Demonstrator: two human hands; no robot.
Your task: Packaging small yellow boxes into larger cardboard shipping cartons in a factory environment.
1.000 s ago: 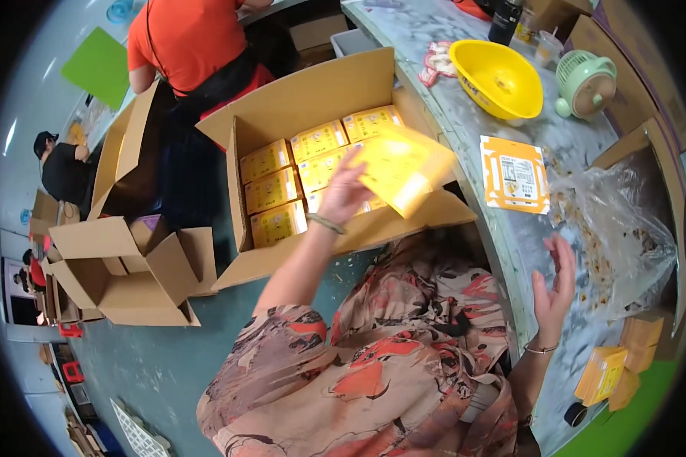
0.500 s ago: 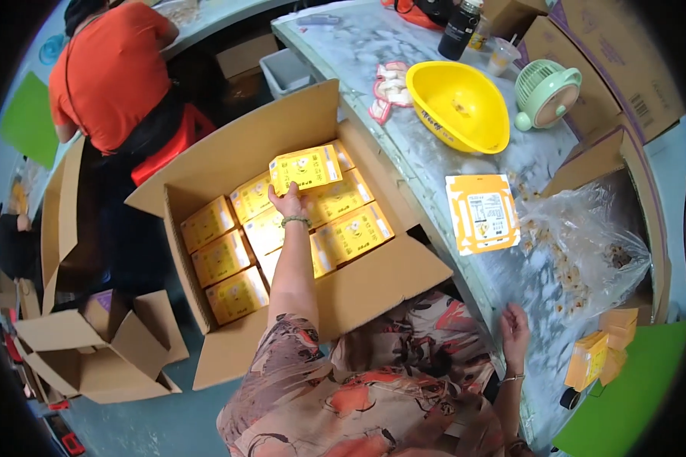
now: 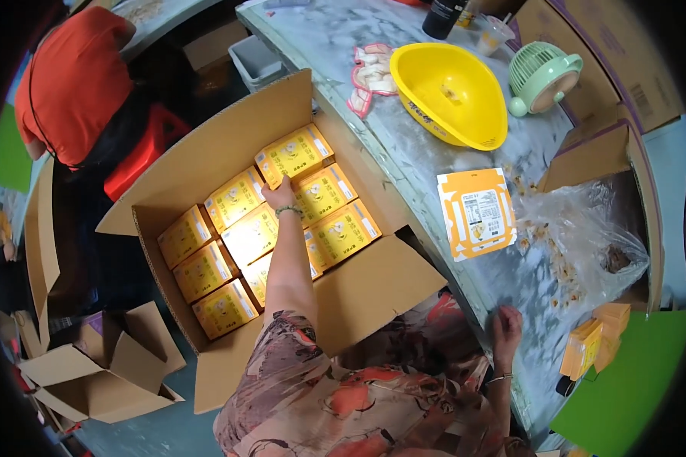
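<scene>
A large open cardboard carton holds several yellow printed boxes, such as one box in the left rows. My left hand reaches into it, fingers closed on the near edge of a yellow box in the far corner. That box lies among the others, slightly tilted. The hand and forearm partly cover the middle boxes. My right hand rests at the table edge, fingers curled in, with nothing seen in it. A flattened orange-and-white box blank lies on the table beyond it.
On the marbled table are a yellow basin, a pink-edged cloth, a green fan and a clear plastic bag. Small orange packs sit near right. Another open carton stands lower left. A person in red works far left.
My left hand has lowered the yellow box from above the stack into the carton's far corner. The right hand stays at the table edge, its fingers more curled. The view has shifted slightly.
</scene>
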